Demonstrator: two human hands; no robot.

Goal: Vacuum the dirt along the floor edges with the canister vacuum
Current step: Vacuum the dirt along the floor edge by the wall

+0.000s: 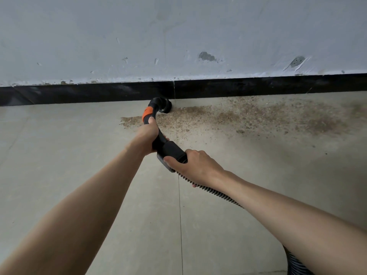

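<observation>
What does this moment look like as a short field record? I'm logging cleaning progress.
nozzle: round brush head on the floor against the black baseboard
left hand: left hand grips the black wand handle below the orange collar
right hand: right hand holds the cuff where the ribbed hose joins
dirt: brown grit spread along the edge, mostly right of the nozzle
floor: grey tiles

Black round nozzle [162, 105] against skirting, brown dirt [228, 116] beside.
</observation>
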